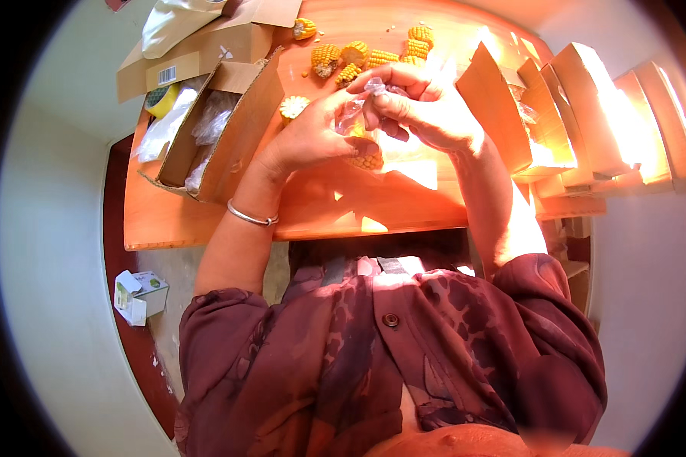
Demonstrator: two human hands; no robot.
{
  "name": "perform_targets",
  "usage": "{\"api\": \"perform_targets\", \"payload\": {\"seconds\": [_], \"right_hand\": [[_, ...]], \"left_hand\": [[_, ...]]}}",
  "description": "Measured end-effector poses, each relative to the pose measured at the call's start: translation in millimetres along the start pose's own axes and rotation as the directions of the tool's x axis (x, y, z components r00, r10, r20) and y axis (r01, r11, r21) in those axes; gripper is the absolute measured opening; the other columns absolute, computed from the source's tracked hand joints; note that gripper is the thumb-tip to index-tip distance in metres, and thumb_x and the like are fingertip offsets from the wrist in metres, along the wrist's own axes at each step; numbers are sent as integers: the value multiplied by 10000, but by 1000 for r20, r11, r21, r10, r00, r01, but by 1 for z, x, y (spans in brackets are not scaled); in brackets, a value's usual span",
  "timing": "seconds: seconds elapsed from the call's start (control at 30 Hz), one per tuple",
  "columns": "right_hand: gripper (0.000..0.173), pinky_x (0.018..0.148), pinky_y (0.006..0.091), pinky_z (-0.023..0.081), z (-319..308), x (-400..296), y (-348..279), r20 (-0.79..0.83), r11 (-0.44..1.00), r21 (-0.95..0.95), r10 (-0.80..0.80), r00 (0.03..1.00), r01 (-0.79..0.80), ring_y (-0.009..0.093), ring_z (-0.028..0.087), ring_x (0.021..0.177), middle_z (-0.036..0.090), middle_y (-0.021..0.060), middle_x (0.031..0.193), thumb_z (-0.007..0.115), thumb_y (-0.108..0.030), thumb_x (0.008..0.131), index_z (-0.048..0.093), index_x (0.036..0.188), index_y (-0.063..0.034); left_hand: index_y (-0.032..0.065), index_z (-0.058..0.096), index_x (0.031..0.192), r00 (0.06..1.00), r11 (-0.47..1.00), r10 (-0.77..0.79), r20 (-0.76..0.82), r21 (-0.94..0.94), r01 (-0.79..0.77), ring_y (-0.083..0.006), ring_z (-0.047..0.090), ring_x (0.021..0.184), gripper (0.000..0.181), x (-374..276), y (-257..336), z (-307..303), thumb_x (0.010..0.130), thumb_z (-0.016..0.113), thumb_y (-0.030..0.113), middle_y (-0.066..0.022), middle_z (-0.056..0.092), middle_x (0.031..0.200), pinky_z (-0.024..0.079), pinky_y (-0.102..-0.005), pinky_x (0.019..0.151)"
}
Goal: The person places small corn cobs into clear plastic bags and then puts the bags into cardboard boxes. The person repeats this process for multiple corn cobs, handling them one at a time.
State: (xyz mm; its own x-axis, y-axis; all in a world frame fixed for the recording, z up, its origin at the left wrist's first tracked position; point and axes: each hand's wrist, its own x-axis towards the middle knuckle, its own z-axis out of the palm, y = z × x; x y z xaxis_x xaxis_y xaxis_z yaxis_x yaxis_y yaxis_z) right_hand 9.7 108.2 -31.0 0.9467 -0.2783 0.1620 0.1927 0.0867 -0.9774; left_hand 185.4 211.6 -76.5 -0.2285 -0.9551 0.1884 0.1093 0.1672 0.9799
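Note:
A clear plastic bag [368, 161] with yellow corn pieces in its bottom hangs between my hands, over the near part of the wooden table [320, 214]. My left hand [319, 132], below a silver bracelet on the wrist, grips the bag's side between thumb and fingers. With fingertips and thumb, my right hand [420, 108] pinches the gathered top of the bag. Just beyond my hands lie several cut pieces of corn cob [354, 53], some partly hidden by my fingers. One more cob piece [293, 107] shows its pale cut end beside my left hand.
On the left stands an open cardboard box [246, 131] with clear plastic bags, beside a roll of yellow tape [162, 101]. Several cardboard boxes [494, 108] line the right side in bright sunlight. A small white box [143, 294] is on the floor at the left.

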Motion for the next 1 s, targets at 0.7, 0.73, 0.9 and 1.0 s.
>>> {"api": "perform_targets", "payload": {"seconds": [0.7,0.73,0.9,1.0], "right_hand": [[836,697,201,507,-2,-20,0,-128,902,-427,-139,982,71,70,566,822,414,52,1463,763,22,793,325,1495,-99],[659,665,199,504,-4,-17,0,-160,868,-496,-81,984,-9,60,561,771,525,40,1295,741,5,822,440,1403,-68],[138,598,229,459,-4,-8,10,-356,832,-548,-143,923,-83,44,518,635,623,-6,732,695,-108,884,685,969,0],[181,596,226,451,1,-4,15,-483,875,-443,-49,874,-195,52,531,655,624,11,717,707,-160,871,673,892,17]], "left_hand": [[15,629,1053,970,959,-219,-103,-208,194,-93,600,908,214,-25,-4,0,850,644,78,-26,652,1011,485,-255,821],[11,628,1063,969,956,-224,-105,-218,197,-92,599,906,223,-26,-6,0,854,649,84,-26,651,1012,484,-251,818],[-11,604,1167,965,987,-144,-218,-107,123,-77,586,908,331,-20,-2,7,874,681,123,-18,642,1026,479,-231,799],[-21,635,1151,952,995,0,-306,98,31,-66,583,882,323,-17,-7,18,878,698,140,-2,650,985,477,-226,773]]}}
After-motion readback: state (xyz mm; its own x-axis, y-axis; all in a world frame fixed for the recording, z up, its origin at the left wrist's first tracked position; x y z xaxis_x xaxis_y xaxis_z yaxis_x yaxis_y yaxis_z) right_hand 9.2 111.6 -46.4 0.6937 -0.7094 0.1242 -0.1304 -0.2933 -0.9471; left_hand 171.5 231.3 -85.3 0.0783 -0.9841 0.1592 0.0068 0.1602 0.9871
